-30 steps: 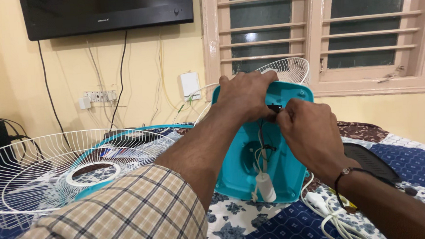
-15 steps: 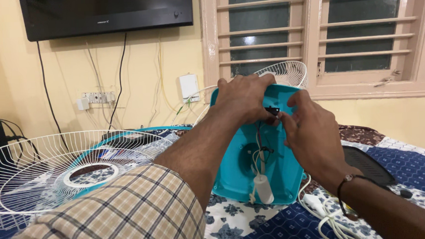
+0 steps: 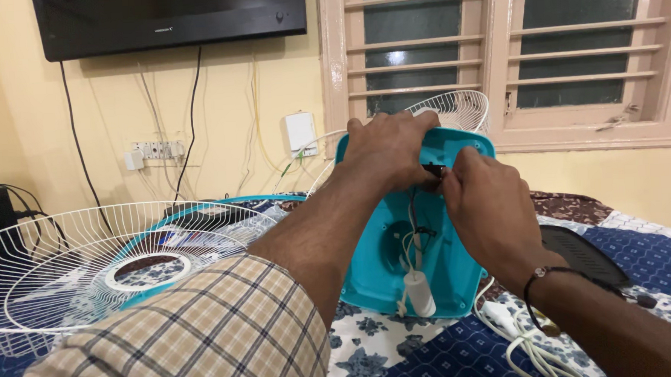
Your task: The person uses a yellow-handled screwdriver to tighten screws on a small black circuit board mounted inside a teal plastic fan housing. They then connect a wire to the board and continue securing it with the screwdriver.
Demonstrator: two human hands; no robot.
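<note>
A teal plastic fan housing (image 3: 380,266) stands tilted on the bed, its open inside facing me, with wires and a white cylindrical capacitor (image 3: 419,293) hanging in it. My left hand (image 3: 390,148) grips the housing's top edge. My right hand (image 3: 483,197) pinches a small black part (image 3: 434,170) at the top of the wiring, touching the left hand's fingers. Behind the housing a white wire fan guard (image 3: 456,108) rises above its top edge.
A second white wire guard with a teal rim (image 3: 89,256) lies on the bed at left. A white cord (image 3: 523,346) coils at lower right beside a black fan blade (image 3: 580,253). On the wall are a black television (image 3: 170,18), a socket strip (image 3: 156,149) and a barred window (image 3: 510,45).
My right hand has shifted slightly up and left along the housing's top, closing in on my left hand's fingers. The housing stays in place.
</note>
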